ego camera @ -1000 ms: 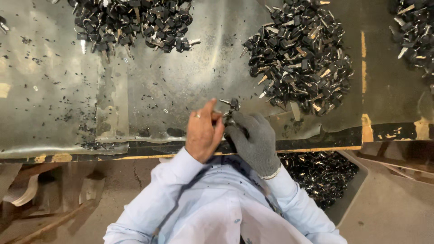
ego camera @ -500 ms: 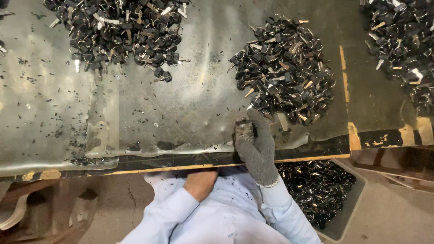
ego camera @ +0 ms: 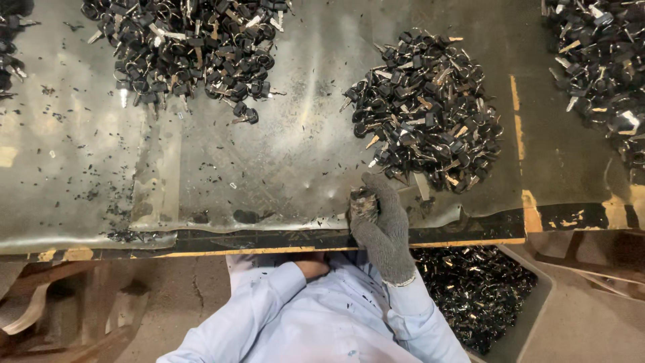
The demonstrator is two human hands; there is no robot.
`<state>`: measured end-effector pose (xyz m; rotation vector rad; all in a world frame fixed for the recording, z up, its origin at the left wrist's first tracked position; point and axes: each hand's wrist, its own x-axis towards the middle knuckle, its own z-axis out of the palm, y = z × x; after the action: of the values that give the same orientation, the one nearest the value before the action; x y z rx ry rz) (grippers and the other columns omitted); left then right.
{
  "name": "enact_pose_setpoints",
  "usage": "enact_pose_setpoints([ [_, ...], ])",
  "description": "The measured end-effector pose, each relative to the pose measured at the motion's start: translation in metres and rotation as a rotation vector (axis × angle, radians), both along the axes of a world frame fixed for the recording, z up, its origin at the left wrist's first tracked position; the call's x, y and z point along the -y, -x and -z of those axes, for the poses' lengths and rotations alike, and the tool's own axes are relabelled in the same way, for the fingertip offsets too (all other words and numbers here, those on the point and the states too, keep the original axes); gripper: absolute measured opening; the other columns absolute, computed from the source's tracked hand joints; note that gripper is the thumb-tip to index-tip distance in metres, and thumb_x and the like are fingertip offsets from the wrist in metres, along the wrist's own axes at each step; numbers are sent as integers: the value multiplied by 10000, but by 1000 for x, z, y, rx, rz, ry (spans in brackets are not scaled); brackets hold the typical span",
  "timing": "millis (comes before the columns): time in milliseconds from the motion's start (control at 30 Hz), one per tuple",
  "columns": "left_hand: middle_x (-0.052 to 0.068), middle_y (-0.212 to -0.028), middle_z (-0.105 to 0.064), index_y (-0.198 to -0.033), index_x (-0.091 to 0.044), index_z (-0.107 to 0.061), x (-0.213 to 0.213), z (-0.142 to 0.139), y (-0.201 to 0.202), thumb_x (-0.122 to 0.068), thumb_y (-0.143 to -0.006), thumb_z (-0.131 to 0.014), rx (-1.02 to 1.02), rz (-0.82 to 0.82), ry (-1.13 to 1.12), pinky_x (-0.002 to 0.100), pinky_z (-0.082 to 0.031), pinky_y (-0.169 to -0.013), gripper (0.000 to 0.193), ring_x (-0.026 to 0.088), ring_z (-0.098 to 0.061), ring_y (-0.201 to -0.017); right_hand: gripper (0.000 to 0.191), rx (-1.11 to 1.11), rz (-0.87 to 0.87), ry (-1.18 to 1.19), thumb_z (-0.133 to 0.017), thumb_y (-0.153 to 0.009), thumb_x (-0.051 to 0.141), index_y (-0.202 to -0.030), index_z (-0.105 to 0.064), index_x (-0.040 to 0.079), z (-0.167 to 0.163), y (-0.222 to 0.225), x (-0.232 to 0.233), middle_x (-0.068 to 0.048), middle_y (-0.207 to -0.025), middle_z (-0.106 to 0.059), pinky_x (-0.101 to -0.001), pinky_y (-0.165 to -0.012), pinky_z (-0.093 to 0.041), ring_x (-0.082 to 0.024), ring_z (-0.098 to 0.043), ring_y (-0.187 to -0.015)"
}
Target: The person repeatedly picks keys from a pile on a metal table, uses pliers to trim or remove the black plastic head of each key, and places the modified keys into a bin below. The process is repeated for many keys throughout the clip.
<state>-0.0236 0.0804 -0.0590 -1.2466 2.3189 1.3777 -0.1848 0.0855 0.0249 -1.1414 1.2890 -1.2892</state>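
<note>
two hands are seen from above at the near edge of a worn metal-covered table (ego camera: 222, 168). the right hand (ego camera: 381, 218), covered by a grey knitted glove, is laid on the table edge with its fingers curled shut around a small dark object (ego camera: 363, 202); what the object is cannot be told. the left hand (ego camera: 314, 267), bare, is drawn back below the table edge against the pale blue shirt (ego camera: 322, 316), and most of it is hidden, so how far it is open cannot be told and nothing is seen in it. a heap of dark keys (ego camera: 426, 111) lies just beyond and to the right of the gloved hand, near it but apart. another heap of keys (ego camera: 188, 44) is spread at the far left, and a third heap (ego camera: 601, 60) is set at the far right, well apart from the hands. black crumbs (ego camera: 101, 195) are scattered over the sheet. below the table, to the right of the person, a grey bin (ego camera: 531, 296) filled with dark pieces is placed.
</note>
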Motion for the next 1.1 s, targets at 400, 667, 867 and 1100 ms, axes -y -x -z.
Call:
enact_pose_setpoints([
  [400,132,-1037,-734,-1229,-143,-686,16,-126,-35,-273,-917,-714,-216,87,16,455,-533,-834,339,368,-704,-993,697,298,197,67,-714,-813,5,-1481,-516,12,10,-1,5,-133,-933,-599,-282,-583,-510,-160,-580,-701],
  [667,149,-849,-686,-1187,-32,-544,184,-138,37,-83,-830,-684,-460,-320,881,508,-486,-740,387,395,-655,-845,739,-73,196,3,-728,-733,-1,-1433,-493,-17,3,-6,5,-91,-1146,-608,-292,-831,-575,-142,-652,-933],
  [867,163,-912,-628,-1195,-36,-545,187,-127,46,-17,-810,-644,-369,-246,957,519,-483,-779,399,405,-631,-890,721,-19,189,-25,-767,-744,-1,-1419,-514,-5,4,-9,0,-75,-1075,-612,-307,-829,-581,-140,-643,-926],
  [1100,157,-998,-589,-1121,-32,-643,86,-136,-13,-27,-877,-644,-722,-456,581,412,-529,-793,244,349,-636,-886,645,-378,177,72,-879,-704,83,-1269,-573,18,6,-7,-1,-85,-1094,-656,-312,-838,-570,-146,-657,-961],
])
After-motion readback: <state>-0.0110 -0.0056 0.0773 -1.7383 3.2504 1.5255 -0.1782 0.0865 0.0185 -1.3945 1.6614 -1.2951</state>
